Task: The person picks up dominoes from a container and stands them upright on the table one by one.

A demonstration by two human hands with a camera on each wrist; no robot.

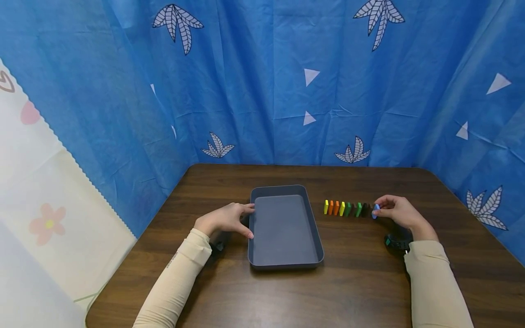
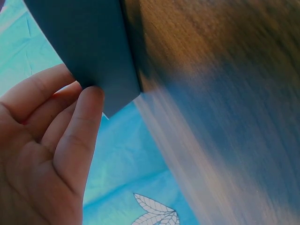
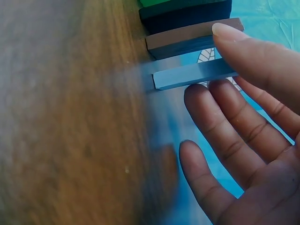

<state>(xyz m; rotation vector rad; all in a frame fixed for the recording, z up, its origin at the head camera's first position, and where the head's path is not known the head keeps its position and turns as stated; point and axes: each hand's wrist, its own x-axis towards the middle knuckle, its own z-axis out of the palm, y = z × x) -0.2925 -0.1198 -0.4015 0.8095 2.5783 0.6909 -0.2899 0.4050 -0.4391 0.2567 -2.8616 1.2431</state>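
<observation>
A shallow dark grey tray [image 1: 287,264] sits near the middle of the table. My left hand [image 1: 229,221] is at its left side, with thumb and fingertips spread against the outer wall; the left wrist view shows the fingertips [image 2: 91,96] right at that wall. To the right of the tray stands a row of coloured dominoes [image 1: 342,208] on edge: yellow, orange, green and darker ones. At the right end of this row my right hand [image 1: 399,212] pinches a blue domino [image 3: 187,77] between thumb and fingers, beside a brown domino [image 3: 187,37], with a small gap between them.
The brown wooden table [image 1: 303,300] has its back edge along a blue curtain [image 1: 254,91] with leaf and triangle prints. A pale flowered cloth [image 1: 49,182] hangs at the left. Dark bands are on both wrists.
</observation>
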